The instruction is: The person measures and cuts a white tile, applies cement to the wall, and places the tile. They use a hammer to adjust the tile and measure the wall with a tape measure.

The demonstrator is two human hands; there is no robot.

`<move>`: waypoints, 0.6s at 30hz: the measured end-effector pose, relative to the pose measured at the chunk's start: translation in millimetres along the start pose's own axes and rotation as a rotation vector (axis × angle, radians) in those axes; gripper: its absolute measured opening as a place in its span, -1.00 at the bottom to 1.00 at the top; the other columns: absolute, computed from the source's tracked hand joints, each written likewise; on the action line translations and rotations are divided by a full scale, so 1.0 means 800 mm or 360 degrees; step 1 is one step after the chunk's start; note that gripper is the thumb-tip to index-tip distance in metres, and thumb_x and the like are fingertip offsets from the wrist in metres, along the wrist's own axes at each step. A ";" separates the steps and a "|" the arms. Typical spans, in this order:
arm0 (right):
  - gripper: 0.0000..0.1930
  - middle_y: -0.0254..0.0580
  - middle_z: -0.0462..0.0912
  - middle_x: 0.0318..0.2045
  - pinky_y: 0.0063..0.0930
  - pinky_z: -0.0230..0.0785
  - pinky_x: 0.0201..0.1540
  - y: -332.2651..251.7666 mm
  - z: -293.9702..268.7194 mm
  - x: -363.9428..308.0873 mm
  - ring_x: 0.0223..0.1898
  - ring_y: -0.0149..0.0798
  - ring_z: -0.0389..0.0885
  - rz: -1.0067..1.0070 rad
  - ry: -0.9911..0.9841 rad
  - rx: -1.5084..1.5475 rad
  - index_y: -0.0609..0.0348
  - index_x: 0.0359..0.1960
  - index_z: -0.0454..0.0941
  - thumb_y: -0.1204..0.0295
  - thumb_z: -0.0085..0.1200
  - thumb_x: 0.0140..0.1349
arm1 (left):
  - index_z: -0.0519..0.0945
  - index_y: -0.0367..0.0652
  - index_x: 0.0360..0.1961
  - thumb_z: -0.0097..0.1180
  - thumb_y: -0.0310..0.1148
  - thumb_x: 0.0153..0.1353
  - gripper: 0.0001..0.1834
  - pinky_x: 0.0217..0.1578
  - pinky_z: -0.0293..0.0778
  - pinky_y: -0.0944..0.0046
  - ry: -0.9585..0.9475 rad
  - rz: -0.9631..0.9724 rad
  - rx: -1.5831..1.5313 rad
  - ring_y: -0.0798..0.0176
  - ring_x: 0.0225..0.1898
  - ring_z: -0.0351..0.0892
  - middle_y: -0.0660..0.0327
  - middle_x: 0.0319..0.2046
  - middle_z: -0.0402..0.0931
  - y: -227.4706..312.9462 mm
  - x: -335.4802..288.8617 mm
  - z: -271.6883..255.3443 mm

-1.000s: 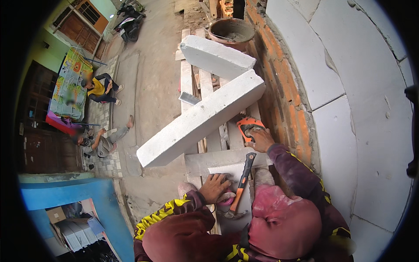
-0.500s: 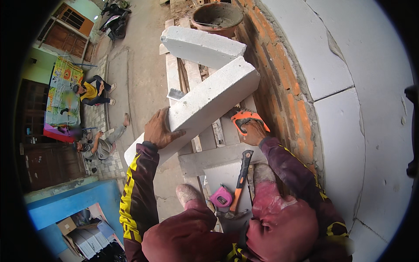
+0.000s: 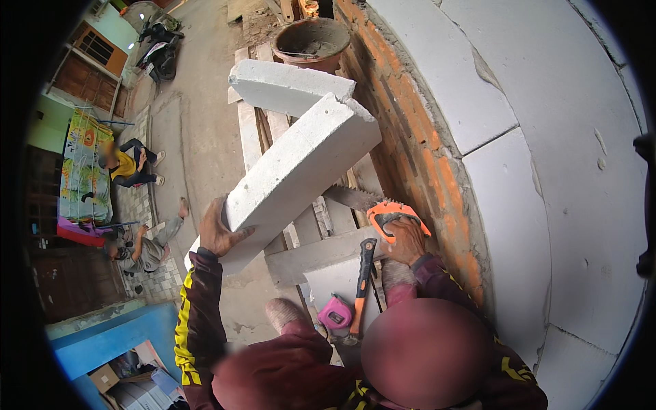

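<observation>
My left hand (image 3: 220, 231) grips the near left part of a long white lightweight block (image 3: 301, 167), thumb along its side face and fingers over its edge. The block lies slanted across a plank platform, its far right end chipped. My right hand (image 3: 404, 239) is closed around the orange handle of a handsaw (image 3: 398, 209). The toothed blade runs left from the handle toward the block, its far part hidden by the block. A second white block (image 3: 290, 87) lies beyond. Closer to my legs rest a hammer (image 3: 363, 285) with an orange and black handle and a pink tape measure (image 3: 335, 312).
A mortar tub (image 3: 312, 42) stands at the far end of the planks (image 3: 247, 133). Along the right runs a brick wall (image 3: 420, 147) beside large white blocks (image 3: 506, 191). Two people sit on the left by a colourful cloth (image 3: 85, 160); a motorbike (image 3: 160, 51) is parked farther off.
The saw has been drawn back to the right: its blade tip no longer shows left of the block, and more blade shows by the handle. The whole view has shifted slightly.
</observation>
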State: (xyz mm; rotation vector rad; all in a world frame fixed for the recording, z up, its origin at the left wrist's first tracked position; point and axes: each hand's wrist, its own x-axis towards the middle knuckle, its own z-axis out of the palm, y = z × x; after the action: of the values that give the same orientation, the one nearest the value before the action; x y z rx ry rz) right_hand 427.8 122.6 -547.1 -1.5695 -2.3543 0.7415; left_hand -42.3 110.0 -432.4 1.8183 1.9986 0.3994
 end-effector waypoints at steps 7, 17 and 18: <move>-0.64 0.02 0.73 -0.28 -0.13 0.47 -0.05 -0.016 -0.013 0.010 -0.19 0.02 0.67 -0.0043 0.0249 0.0134 0.19 -0.33 0.72 0.18 0.33 -0.08 | 0.47 -0.25 0.21 0.61 -0.07 -0.25 -0.03 0.13 0.48 0.01 0.0189 0.0004 -0.0172 -0.14 0.07 0.60 -0.05 0.00 0.59 -0.013 -0.023 0.003; -0.64 -0.28 0.54 -0.67 -0.44 0.24 -0.52 -0.010 -0.099 -0.122 -0.60 -0.44 0.45 0.0679 -0.0006 0.1021 0.27 -0.60 0.56 0.22 0.14 0.21 | 0.45 -0.26 0.22 0.61 -0.13 -0.23 -0.04 0.16 0.47 0.03 0.0199 -0.0029 -0.0313 -0.11 0.10 0.59 -0.09 0.02 0.58 -0.028 -0.032 0.000; -0.65 -0.31 0.53 -0.67 -0.45 0.24 -0.52 -0.013 -0.115 -0.144 -0.59 -0.46 0.45 0.0768 0.0004 0.1017 0.27 -0.59 0.57 0.23 0.13 0.22 | 0.45 -0.26 0.22 0.61 -0.12 -0.23 -0.04 0.16 0.47 0.03 0.0206 -0.0012 -0.0354 -0.11 0.10 0.59 -0.09 0.03 0.57 -0.026 -0.030 0.000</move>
State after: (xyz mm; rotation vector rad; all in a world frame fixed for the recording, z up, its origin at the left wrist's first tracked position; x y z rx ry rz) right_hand 506.9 41.6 -452.1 -1.7983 -1.4842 1.4086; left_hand -58.9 83.9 -439.2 1.6843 1.9554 0.7232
